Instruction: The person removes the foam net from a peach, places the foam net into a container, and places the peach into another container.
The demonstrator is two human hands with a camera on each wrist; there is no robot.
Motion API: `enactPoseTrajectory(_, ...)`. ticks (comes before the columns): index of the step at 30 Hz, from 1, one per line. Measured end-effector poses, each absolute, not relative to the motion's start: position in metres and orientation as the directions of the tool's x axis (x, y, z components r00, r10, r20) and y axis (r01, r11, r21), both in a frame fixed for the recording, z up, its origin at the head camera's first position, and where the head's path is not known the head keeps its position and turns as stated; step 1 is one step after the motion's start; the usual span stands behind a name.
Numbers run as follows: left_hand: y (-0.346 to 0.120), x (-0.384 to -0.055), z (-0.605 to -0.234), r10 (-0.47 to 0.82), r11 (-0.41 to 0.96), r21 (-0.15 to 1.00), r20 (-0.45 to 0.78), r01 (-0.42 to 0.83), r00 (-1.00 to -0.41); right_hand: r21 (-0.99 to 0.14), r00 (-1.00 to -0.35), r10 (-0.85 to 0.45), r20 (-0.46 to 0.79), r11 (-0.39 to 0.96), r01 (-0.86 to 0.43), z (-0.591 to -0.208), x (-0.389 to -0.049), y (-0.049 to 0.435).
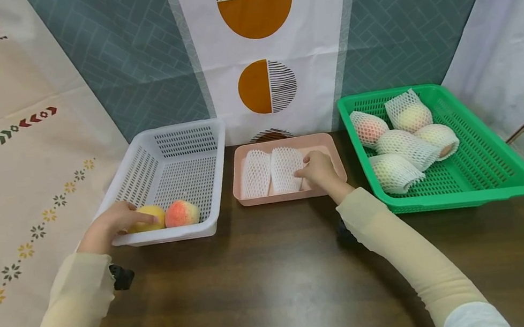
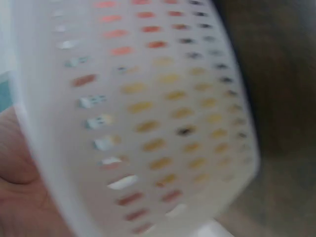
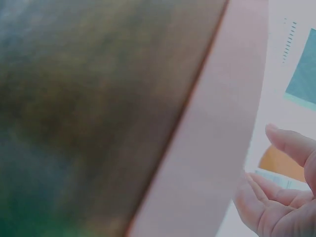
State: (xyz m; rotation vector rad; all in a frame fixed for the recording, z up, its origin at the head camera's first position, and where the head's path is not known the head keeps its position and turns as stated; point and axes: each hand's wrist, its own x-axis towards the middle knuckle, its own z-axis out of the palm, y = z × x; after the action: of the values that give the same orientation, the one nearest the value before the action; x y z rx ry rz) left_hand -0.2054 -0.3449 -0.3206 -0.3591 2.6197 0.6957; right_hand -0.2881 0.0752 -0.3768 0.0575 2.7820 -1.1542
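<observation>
In the head view my left hand (image 1: 118,221) reaches over the near left corner of the white basket (image 1: 218,190), its fingers curled round a yellow peach (image 1: 147,221). A red-and-yellow peach (image 1: 182,213) lies just right of it. Through the basket's slots the left wrist view shows yellow, and part of my left hand (image 2: 24,182) beside the wall. My right hand (image 1: 319,172) is over the pink tray (image 1: 290,196), by the right one of two white foam net sleeves (image 1: 286,169); the other foam net sleeve (image 1: 256,172) lies left. The right wrist view shows thumb and fingers apart.
A green basket (image 1: 494,158) stands on the right and holds several peaches in foam nets (image 1: 403,147). Patterned cloth (image 1: 147,52) hangs behind the containers. The brown table (image 1: 256,283) runs toward me, and a pale curtain (image 1: 9,160) borders it on the left.
</observation>
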Motion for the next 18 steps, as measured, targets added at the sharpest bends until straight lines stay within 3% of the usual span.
enactPoseTrajectory(9, -0.328, -0.210, -0.295, -0.208, 0.791, 0.509, -0.298, -0.340, -0.931, -0.758, -0.998, -0.025, -0.063, 0.652, 0.032, -0.349, -0.283, 0.083)
enactPoseTrajectory(18, -0.295, -0.213, -0.280, -0.203, 0.736, 0.624, -0.163, -0.260, -0.966, -0.703, -0.997, -0.044, -0.056, 0.711, 0.008, -0.318, -0.276, 0.093)
